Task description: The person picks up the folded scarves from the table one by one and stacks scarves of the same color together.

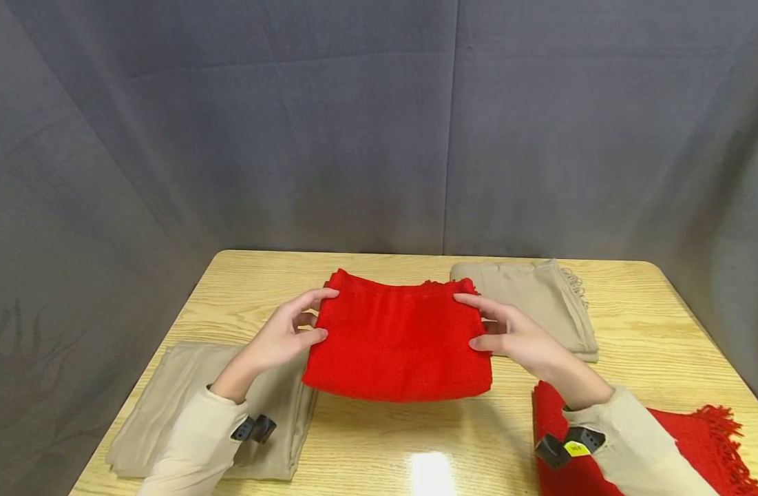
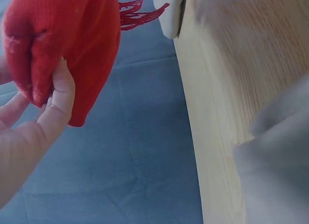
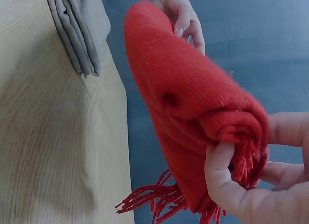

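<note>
A folded red fringed scarf [image 1: 400, 341] hangs between both hands above the middle of the table. My left hand [image 1: 286, 331] grips its left side, with thumb and fingers on opposite faces of the folded layers. At the opposite side my right hand [image 1: 521, 337] pinches the scarf the same way. In the right wrist view the thumb presses into the rolled end of the scarf [image 3: 193, 89], and red fringe dangles below. The left wrist view shows the left fingers [image 2: 60, 98] curled round the folded edge.
A folded beige cloth [image 1: 162, 393] lies at the table's left front. Another folded beige cloth [image 1: 540, 296] with fringe is at the back right. A second red fringed scarf [image 1: 682, 434] lies at the right front, partly under the right forearm. Grey curtains [image 1: 354, 138] surround the wooden table [image 1: 366, 441].
</note>
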Demonstrator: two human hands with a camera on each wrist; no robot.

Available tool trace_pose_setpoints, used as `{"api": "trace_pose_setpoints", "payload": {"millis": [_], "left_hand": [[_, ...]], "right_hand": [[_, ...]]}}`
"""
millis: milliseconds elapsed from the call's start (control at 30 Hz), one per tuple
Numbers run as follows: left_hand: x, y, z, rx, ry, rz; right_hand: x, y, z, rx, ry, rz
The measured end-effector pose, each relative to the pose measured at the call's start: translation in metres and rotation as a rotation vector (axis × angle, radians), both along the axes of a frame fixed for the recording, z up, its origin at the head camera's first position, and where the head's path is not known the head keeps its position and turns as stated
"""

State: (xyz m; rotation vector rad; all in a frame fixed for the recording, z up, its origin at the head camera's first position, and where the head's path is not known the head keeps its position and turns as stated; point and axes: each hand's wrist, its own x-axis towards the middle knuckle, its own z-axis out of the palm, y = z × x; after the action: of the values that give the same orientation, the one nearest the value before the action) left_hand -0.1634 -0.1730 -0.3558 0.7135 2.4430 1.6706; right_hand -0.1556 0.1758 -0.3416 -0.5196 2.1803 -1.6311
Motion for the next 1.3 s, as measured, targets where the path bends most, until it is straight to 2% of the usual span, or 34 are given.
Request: {"api": "trace_pose_setpoints", "payload": {"millis": [367, 700, 933, 1300], "left_hand": [[0.012, 0.001, -0.005, 0.060, -0.030, -0.014], [0.019, 0.000, -0.006, 0.079, -0.071, -0.021], [0.023, 0.003, -0.007, 0.122, -0.055, -0.041], [0.028, 0.008, -0.006, 0.130, -0.031, -0.059]], "right_hand": [[0.008, 0.004, -0.003, 0.023, 0.031, 0.023], [0.014, 0.006, -0.003, -0.011, 0.014, 0.055], [0.018, 0.011, -0.004, -0.016, 0.021, 0.062], [0.027, 0.017, -0.007, -0.046, 0.004, 0.064]]}}
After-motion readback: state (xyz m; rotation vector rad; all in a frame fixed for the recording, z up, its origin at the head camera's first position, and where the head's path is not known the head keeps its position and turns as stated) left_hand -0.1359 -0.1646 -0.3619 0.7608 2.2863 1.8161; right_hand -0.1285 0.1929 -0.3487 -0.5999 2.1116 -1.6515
